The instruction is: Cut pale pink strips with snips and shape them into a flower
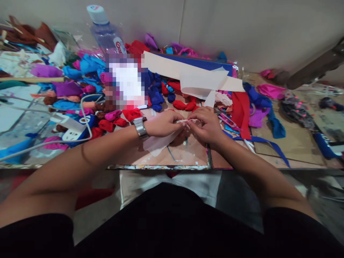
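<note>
My left hand (166,123), with a metal watch (140,127) on its wrist, pinches a strip of thin white fabric (159,144) above the table's front part. Close against it on the right, my right hand (205,123) has its fingers closed on the same fabric. The fabric looks gathered between the fingertips, and a loose part hangs below my left hand. Another pale piece of cloth (210,99) rises just behind my right hand. The exact hold of the fingertips is partly hidden.
Knotted red, blue and purple cloth pieces (154,92) cover the table (188,156). A bottle (106,37) and a blurred-out bright rectangle (129,84) stand behind. A power strip (73,130) with white cables lies left. Red strips (240,114) and scissors (227,119) lie right.
</note>
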Demonstrator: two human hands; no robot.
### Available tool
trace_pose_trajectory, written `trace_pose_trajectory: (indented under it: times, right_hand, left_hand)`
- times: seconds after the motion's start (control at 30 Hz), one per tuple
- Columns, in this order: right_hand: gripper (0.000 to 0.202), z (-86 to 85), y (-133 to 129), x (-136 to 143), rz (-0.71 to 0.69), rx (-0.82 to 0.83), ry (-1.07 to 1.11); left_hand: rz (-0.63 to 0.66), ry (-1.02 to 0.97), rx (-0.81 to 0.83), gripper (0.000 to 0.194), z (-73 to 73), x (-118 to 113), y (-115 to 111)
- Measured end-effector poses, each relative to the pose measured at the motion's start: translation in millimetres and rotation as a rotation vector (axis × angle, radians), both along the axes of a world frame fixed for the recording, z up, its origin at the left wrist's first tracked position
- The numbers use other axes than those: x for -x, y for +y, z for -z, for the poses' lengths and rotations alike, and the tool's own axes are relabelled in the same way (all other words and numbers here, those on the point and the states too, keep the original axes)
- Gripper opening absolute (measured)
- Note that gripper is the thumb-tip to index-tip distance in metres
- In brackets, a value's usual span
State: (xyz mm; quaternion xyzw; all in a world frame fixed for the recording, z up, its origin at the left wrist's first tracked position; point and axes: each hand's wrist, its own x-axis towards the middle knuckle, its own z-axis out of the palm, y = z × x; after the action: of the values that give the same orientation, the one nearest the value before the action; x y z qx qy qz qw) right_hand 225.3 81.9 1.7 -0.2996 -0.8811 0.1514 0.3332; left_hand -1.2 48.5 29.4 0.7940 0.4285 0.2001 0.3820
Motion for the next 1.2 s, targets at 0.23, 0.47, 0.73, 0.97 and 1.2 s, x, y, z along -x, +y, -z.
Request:
trace_pose_trajectory:
  times: [0.23,0.47,0.73,0.97,1.2]
  right_hand:
    - [0.030,1.6,0.7,-0.8,-0.008,-0.002,0.058]
    - [0.035,-1.6,-0.5,-1.9,-0.006,0.055,0.083]
    - [0.026,1.4,2.2,-2.1,-0.072,-0.018,0.041]
    - [0.019,-1.2,4.8,-4.4,-0.100,-0.205,0.031]
    - [0.012,-4.9,5.3,-6.7,-0.137,-0.289,0.022]
  left_hand:
    - [-0.010,0.043,0.014,0.045,-2.8,2.7,0.8]
    - [0.082,0.004,0.003,0.044,-3.4,7.2,4.8]
    - [0.122,-0.181,0.381,0.041,0.3,5.0,0.2]
    - [-0.020,-0.199,0.257,0.039,5.3,0.4,0.0]
    - [-0.021,-0.546,0.751,0.030,-0.9,1.4,-0.2]
